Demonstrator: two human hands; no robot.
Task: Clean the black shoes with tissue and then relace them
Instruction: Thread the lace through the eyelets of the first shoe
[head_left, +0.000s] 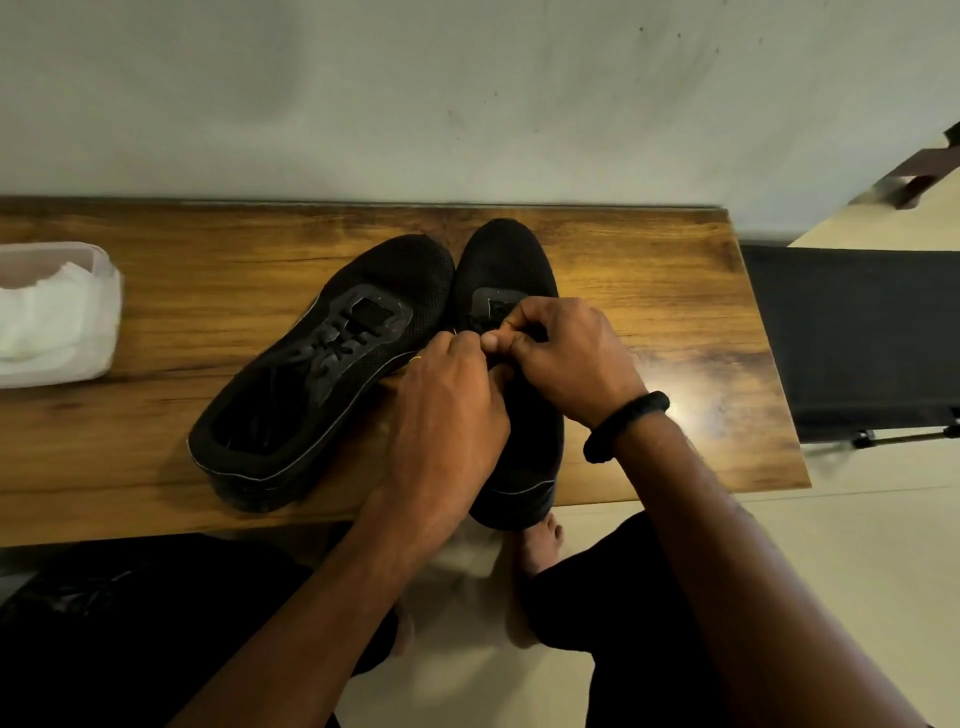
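You have two black shoes on one wooden table (675, 312), toes touching and pointing away from you. Both of your hands are bunched over the right shoe (504, 260): your left hand (447, 410) and right hand (566, 358) have curled fingers, with thumbs and fingertips meeting, pinching what looks like its lace (475, 325) just above the tongue; the lace itself is mostly hidden by your fingers. The left shoe (332, 364) lies just left of your left hand, angled, its laces crossed through the eyelets, untouched. One white tissue pack (52, 317) sits well left of both hands. One black band (626, 426) circles your right wrist. Under your left wrist, the right shoe's heel hangs over the table's near edge, above one bare foot (540, 540). Right of your right hand there is open wood up to the table's right edge, with one black chair (857, 338) beyond it. Ahead of the hands, the far edge meets the wall just past the toes.
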